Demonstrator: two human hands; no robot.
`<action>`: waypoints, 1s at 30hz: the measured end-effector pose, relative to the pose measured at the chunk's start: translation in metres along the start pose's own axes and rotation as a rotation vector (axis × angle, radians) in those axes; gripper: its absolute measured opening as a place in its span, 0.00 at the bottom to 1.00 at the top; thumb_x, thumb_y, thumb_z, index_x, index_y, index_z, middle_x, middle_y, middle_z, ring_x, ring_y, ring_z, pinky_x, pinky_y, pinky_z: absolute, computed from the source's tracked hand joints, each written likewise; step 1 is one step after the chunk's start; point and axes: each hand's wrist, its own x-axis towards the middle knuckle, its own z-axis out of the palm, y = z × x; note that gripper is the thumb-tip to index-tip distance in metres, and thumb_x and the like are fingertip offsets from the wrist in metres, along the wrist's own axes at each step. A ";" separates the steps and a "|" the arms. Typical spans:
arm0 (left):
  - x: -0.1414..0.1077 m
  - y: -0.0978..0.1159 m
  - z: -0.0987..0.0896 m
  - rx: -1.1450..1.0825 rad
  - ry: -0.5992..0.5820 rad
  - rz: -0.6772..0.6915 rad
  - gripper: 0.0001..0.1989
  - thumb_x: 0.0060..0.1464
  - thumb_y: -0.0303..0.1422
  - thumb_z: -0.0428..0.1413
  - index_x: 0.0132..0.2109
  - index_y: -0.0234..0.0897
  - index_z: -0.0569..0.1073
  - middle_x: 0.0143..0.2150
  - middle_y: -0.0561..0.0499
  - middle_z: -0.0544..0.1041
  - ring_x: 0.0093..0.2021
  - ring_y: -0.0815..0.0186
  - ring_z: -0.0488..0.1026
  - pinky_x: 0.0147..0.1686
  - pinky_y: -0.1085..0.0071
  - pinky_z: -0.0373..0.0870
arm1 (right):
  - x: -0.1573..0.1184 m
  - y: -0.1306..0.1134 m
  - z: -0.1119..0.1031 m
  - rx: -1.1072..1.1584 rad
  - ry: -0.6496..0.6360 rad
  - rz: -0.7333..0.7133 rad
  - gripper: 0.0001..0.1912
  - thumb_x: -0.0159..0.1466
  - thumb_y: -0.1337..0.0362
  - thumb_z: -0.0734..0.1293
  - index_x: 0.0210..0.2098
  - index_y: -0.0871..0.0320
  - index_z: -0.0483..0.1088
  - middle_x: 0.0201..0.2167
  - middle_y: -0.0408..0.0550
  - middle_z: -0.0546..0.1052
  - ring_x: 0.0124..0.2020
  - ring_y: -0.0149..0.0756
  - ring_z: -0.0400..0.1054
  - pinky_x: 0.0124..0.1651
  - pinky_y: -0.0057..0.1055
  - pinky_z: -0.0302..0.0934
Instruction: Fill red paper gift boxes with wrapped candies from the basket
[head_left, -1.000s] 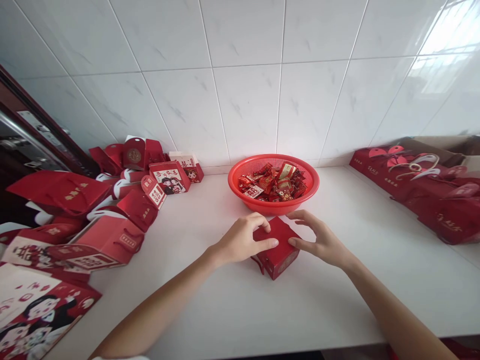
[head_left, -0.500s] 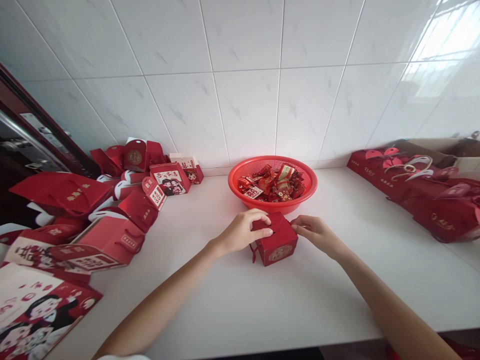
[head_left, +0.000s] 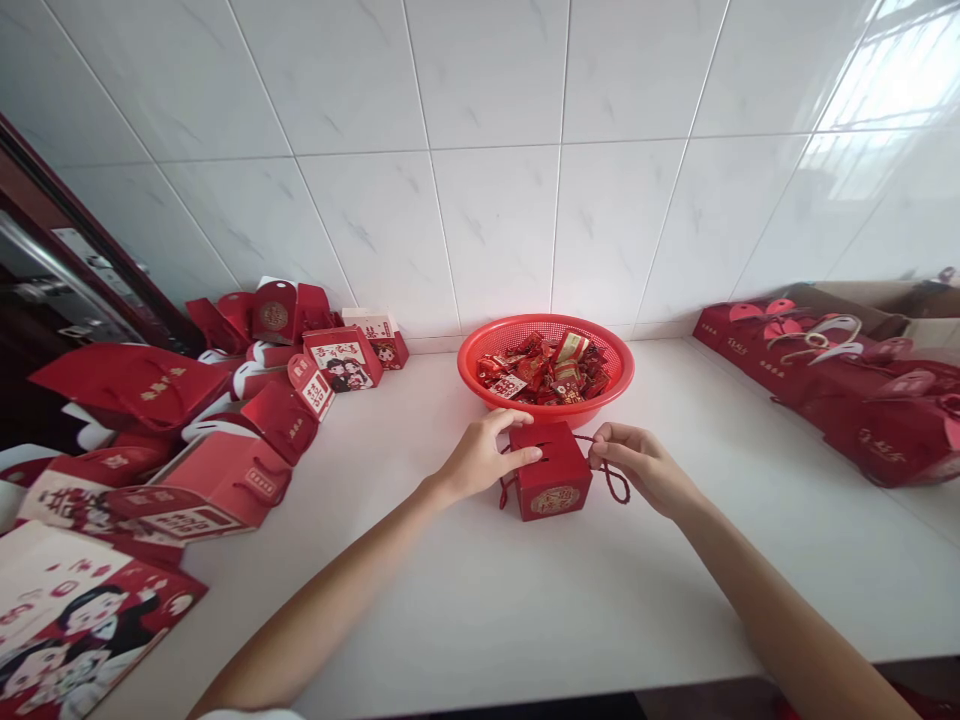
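Observation:
A small red gift box (head_left: 553, 478) with a gold round emblem stands on the white counter, its slotted top facing up. My left hand (head_left: 491, 452) steadies it from the left, thumb on the top and fingers curled over the far edge. My right hand (head_left: 637, 462) pinches a dark red cord (head_left: 619, 488) at the box's right side, and the cord's loop hangs below my fingers. Another bit of cord shows at the box's left side. Just behind the box sits a red plastic basket (head_left: 472, 375) with wrapped candies (head_left: 536, 370) in it.
Several red gift boxes and bags (head_left: 225, 480) crowd the left of the counter. A printed box (head_left: 82, 610) lies at the near left. More red boxes (head_left: 847, 390) line the right side, beside an open cardboard carton (head_left: 855, 297). A tiled wall (head_left: 495, 220) rises behind.
My right hand has drawn the cord out to the right, so its loop now shows. The box has turned slightly and shifted a little left under my left hand.

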 end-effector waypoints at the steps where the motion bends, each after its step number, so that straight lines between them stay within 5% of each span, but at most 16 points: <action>1: 0.000 -0.001 0.000 -0.006 0.002 -0.009 0.22 0.52 0.43 0.65 0.52 0.39 0.76 0.54 0.45 0.79 0.55 0.55 0.76 0.56 0.59 0.72 | 0.001 0.001 0.000 0.011 0.012 0.001 0.17 0.57 0.50 0.74 0.26 0.56 0.69 0.26 0.44 0.74 0.30 0.34 0.66 0.38 0.34 0.60; 6: 0.000 -0.001 0.000 -0.049 0.007 -0.020 0.23 0.50 0.42 0.66 0.52 0.39 0.75 0.54 0.46 0.79 0.56 0.55 0.75 0.58 0.58 0.71 | 0.007 0.009 0.001 0.035 0.169 -0.014 0.19 0.55 0.48 0.75 0.28 0.54 0.68 0.33 0.46 0.76 0.34 0.37 0.68 0.31 0.31 0.58; 9: -0.001 -0.003 0.004 -0.109 0.029 -0.023 0.23 0.49 0.40 0.67 0.51 0.39 0.75 0.54 0.45 0.78 0.56 0.55 0.75 0.60 0.56 0.70 | 0.016 0.011 -0.001 0.018 0.205 -0.061 0.19 0.56 0.47 0.74 0.28 0.54 0.69 0.33 0.46 0.76 0.37 0.38 0.69 0.38 0.33 0.62; 13: -0.002 -0.013 0.016 -0.274 0.129 -0.001 0.24 0.46 0.37 0.69 0.50 0.40 0.75 0.53 0.45 0.75 0.56 0.56 0.74 0.59 0.56 0.70 | 0.029 0.014 -0.001 0.068 0.147 -0.099 0.18 0.57 0.48 0.74 0.28 0.54 0.70 0.34 0.45 0.77 0.40 0.38 0.70 0.47 0.35 0.63; 20: -0.001 -0.028 0.027 -0.375 0.289 0.089 0.27 0.43 0.35 0.70 0.52 0.41 0.74 0.51 0.47 0.71 0.52 0.58 0.73 0.57 0.57 0.71 | 0.042 0.020 0.005 0.104 0.053 -0.071 0.18 0.56 0.49 0.75 0.28 0.54 0.69 0.33 0.44 0.75 0.37 0.38 0.68 0.41 0.33 0.62; 30: -0.001 -0.028 0.025 -0.293 0.291 0.092 0.28 0.44 0.36 0.69 0.53 0.42 0.72 0.52 0.46 0.70 0.53 0.57 0.73 0.56 0.57 0.72 | 0.050 0.015 0.010 0.084 0.021 -0.056 0.20 0.54 0.47 0.76 0.27 0.55 0.68 0.29 0.42 0.73 0.31 0.34 0.64 0.35 0.31 0.59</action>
